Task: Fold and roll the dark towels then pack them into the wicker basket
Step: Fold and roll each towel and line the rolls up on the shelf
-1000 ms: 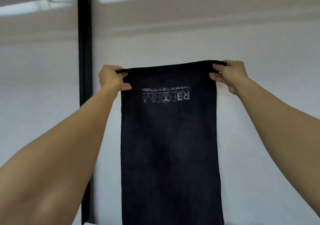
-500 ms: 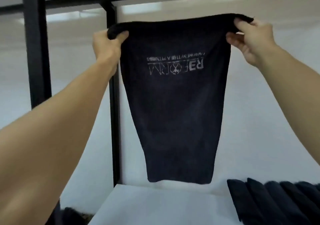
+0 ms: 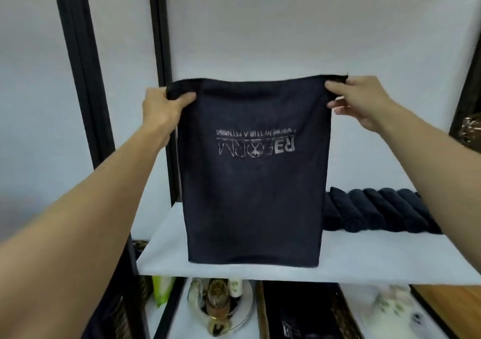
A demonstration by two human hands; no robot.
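Dark towel (image 3: 255,182) is in the air in front of us, hanging flat from its top edge over the white shelf (image 3: 364,255). The logo reads upside down. The lower hem sits level with the shelf's front edge; we can't tell if it touches.

Grip:
- Left hand (image 3: 164,109) has the top left corner bunched in curled fingers, thumb on our side.
- Right hand (image 3: 359,101) pinches the top right corner between thumb and fingers.
- The top edge is pulled fairly taut between the two.

Progress, our read:
- Done: a row of rolled towels (image 3: 377,211), at least five, lies side by side on the shelf just right of the hanging one. The far end is hidden behind the right forearm.
- In hand: this towel is not rolled and has no fold that we can see, so it's at the start of its cycle.
- Left: lay it down, fold it, roll it, then pack.

What looks like the wicker basket (image 3: 261,310) is on the level below the shelf, with dark fabric carrying the same logo inside. It's too blurred to say whether that's packed rolls. With the finished rolls on the shelf rather than in the basket, we'd put packing as mostly or wholly outstanding.
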